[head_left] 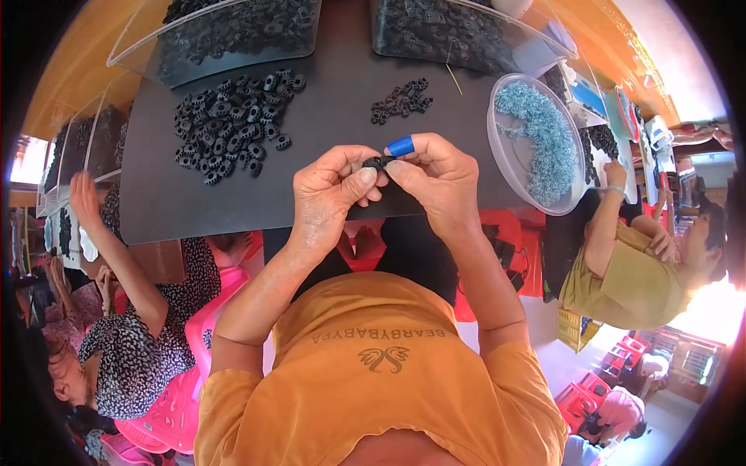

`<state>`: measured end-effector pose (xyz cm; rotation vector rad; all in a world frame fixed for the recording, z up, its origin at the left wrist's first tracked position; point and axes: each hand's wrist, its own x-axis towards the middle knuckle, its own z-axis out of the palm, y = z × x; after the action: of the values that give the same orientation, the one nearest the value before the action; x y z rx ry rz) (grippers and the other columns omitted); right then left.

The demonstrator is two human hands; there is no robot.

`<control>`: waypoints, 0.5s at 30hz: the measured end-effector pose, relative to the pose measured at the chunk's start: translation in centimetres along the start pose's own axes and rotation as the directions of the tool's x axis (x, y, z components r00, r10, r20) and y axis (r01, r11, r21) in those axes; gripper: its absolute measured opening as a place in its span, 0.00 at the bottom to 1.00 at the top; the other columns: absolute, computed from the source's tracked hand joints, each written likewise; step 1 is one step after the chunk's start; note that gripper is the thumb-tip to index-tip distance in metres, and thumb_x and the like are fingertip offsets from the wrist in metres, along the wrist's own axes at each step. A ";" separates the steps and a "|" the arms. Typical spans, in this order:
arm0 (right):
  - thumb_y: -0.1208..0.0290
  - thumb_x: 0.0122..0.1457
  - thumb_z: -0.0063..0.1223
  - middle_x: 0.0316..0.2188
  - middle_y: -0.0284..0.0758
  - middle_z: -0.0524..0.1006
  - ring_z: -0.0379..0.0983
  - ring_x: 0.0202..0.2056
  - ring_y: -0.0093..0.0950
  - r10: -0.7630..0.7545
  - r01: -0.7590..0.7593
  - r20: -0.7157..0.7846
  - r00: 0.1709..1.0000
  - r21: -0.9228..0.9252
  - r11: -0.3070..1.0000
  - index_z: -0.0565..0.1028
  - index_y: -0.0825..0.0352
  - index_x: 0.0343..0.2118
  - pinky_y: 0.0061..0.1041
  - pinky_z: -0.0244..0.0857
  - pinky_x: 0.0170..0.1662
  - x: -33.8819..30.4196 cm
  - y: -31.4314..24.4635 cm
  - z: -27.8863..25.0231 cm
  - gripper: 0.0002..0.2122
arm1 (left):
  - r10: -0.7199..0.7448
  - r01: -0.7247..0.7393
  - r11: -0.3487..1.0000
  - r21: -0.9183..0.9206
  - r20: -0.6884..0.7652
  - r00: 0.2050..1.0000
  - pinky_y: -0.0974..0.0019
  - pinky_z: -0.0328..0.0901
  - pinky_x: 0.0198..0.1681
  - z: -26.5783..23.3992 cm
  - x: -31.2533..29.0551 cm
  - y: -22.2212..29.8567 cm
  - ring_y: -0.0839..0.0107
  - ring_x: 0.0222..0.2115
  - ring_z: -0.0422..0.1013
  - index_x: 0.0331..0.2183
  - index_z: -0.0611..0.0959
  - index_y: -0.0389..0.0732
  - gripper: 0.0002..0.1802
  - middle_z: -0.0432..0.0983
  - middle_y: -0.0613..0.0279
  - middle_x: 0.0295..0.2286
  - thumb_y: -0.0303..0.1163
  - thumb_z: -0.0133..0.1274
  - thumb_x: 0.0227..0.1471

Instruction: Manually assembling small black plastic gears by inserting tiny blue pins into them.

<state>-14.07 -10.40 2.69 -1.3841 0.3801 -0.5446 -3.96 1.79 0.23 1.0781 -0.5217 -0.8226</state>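
Observation:
In front of my chest, both hands meet over a small black plastic part (378, 163). My left hand (336, 186) pinches it between thumb and fingers. From the other side my right hand (437, 179) closes thumb and index finger on the same part. Blue tape (401, 146) wraps the right index finger. Fingers cover much of the part, so its details are hidden. Beyond my left hand lies a broad heap of black plastic parts (229, 124). Past my right hand sits a smaller cluster of black pieces (402, 101).
Clear bins of black parts, left (136, 54) and right (536, 40), line the dark table's (342, 70) far side. A round clear tub (509, 159) holds fine pale-blue pieces (544, 132). A thin yellow stick (454, 80) lies near it. Co-workers sit left (140, 349) and right (622, 272).

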 end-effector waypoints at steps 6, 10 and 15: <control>0.85 0.53 0.50 0.26 0.31 0.76 0.72 0.29 0.15 0.000 0.002 0.029 1.000 -0.064 0.998 0.73 0.73 0.32 0.16 0.67 0.33 0.2 -0.7 -0.1 0.04 | -0.013 0.012 0.999 0.036 0.003 1.000 0.80 0.64 0.27 -0.1 -0.1 -0.1 0.83 0.24 0.68 0.39 0.79 0.34 0.09 0.76 0.66 0.26 0.26 0.52 0.54; 0.85 0.53 0.50 0.26 0.31 0.76 0.72 0.29 0.15 0.003 0.001 0.061 0.998 -0.064 0.998 0.73 0.72 0.31 0.16 0.67 0.32 0.3 -0.8 -0.3 0.04 | -0.016 0.016 0.999 0.036 0.002 1.000 0.80 0.64 0.27 -0.1 -0.1 0.0 0.83 0.24 0.69 0.39 0.79 0.34 0.10 0.76 0.65 0.27 0.26 0.52 0.54; 0.85 0.53 0.50 0.26 0.31 0.76 0.72 0.28 0.15 0.064 -0.059 0.058 0.996 -0.093 0.994 0.73 0.72 0.31 0.15 0.67 0.32 0.4 -1.0 -0.4 0.03 | -0.013 0.013 1.000 -0.005 0.018 1.000 0.79 0.64 0.27 -0.3 -0.1 -0.1 0.82 0.24 0.69 0.39 0.79 0.33 0.10 0.77 0.64 0.27 0.26 0.53 0.54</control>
<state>-14.09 -11.06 3.64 -1.4684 0.4006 -0.4375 -3.82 1.98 -0.02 1.0711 -0.5282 -0.8449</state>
